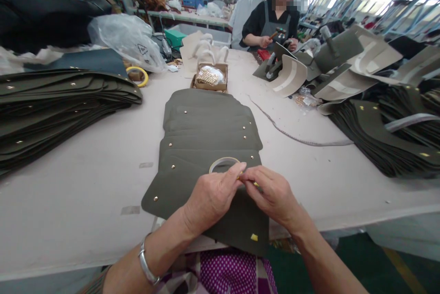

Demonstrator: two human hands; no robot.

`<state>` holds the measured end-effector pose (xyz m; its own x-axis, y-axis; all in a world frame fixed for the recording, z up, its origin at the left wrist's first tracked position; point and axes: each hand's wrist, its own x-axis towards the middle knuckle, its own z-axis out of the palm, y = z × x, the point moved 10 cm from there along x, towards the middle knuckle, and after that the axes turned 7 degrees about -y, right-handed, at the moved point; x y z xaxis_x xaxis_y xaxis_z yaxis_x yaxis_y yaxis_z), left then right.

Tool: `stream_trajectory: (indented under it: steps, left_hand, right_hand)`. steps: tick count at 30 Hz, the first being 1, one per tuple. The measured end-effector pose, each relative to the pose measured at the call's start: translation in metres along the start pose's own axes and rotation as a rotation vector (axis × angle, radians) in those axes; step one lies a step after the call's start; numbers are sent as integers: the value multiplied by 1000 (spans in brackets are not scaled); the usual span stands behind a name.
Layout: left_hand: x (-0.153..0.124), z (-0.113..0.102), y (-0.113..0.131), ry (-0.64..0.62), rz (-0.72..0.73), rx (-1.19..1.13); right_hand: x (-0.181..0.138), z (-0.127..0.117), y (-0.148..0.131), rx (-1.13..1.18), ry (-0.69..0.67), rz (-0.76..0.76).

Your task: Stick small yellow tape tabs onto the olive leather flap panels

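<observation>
1. Centrally, overlapping olive-green panels (206, 124) lie on the pale table (302, 184), smooth and matte, with rounded corners and shiny metal studs (173, 166) along both sides.
2. Near the table's edge, a small yellow patch (254, 237) marks them.
3. Over them, the left hand (213, 193) grasps a pale-rimmed tape roll (220, 160).
4. The right hand (273, 193) pinches a yellow piece (256, 185), mostly hidden.

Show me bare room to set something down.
The pale, flat table is mostly bare between the layered olive stack at left and the olive, studded panels, and right of those panels, nearer than the thin grey cord. Crowded: far right, with curved beige pieces.
</observation>
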<state>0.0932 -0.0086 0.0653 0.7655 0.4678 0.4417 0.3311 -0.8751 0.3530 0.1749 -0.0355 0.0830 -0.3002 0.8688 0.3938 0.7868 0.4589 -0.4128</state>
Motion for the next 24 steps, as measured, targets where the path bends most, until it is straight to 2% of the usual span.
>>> stream_trajectory:
  steps: [7,10,15,17,20,24]
  left_hand:
    - [5,8,-4,-144,-82,-30]
    - [12,6,-4,-138,-71,28]
    - [22,0,9,-23,41,93]
    - [24,4,10,-19,61,95]
    - [23,21,0,-113,19,176]
    - [19,42,-14,-238,-8,284]
  right_hand:
    - [-8,-6,1,-109,159,34]
    - [-10,-6,10,-44,174,140]
    - [-27,16,77,527,187,677]
    - [-37,25,102,688,197,834]
    - [-44,27,131,720,181,927]
    - [-37,25,145,621,80,873]
